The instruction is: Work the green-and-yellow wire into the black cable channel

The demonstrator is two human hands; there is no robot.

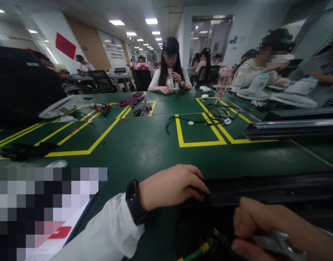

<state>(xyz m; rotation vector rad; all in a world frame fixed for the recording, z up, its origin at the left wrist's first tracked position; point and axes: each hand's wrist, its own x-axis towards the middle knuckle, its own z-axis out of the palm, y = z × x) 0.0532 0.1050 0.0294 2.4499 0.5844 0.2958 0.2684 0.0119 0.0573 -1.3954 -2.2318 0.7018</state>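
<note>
Left hand: the left hand (pixel 173 186) lies at 6 o'clock on the green table (pixel 144 145), palm down, its fingers curled over the near end of a long black rail (pixel 270 188) and pressing on it. A black wristwatch (pixel 134 202) and a white sleeve (pixel 106 235) sit behind it.
Right hand: the right hand (pixel 267 230) sits at 5 o'clock, low in the view, fingers closed around a silver metal tool (pixel 278 243); the tool's working end is hidden by the fingers.
Black rail: it runs from the left fingertips out toward 3 o'clock along the near table edge, dark and hard to read in detail.
Green-yellow wire: a green-yellow wire (pixel 197 251) pokes up at 6 o'clock, just beside the right hand, between the two hands.
Blurred patch: a pixelled block (pixel 49 210) fills 8 o'clock; what lies under it cannot be told.
Table markings: yellow tape lines (pixel 199 143) box off areas at 12 o'clock.
Far things: a black cable (pixel 210 117) with small white parts lies at 1 o'clock, a bundle of coloured wires (pixel 135 105) at 11 o'clock, black gloves (pixel 27 149) at 9 o'clock, and an aluminium profile (pixel 291 128) at 2 o'clock.
Fans: white fans lie face up at 10 o'clock (pixel 57 107) and at 2 o'clock (pixel 253 94).
People: a person in a white top (pixel 170 78) sits across at 12 o'clock, hands raised near the chest; others sit at 2 o'clock.
</note>
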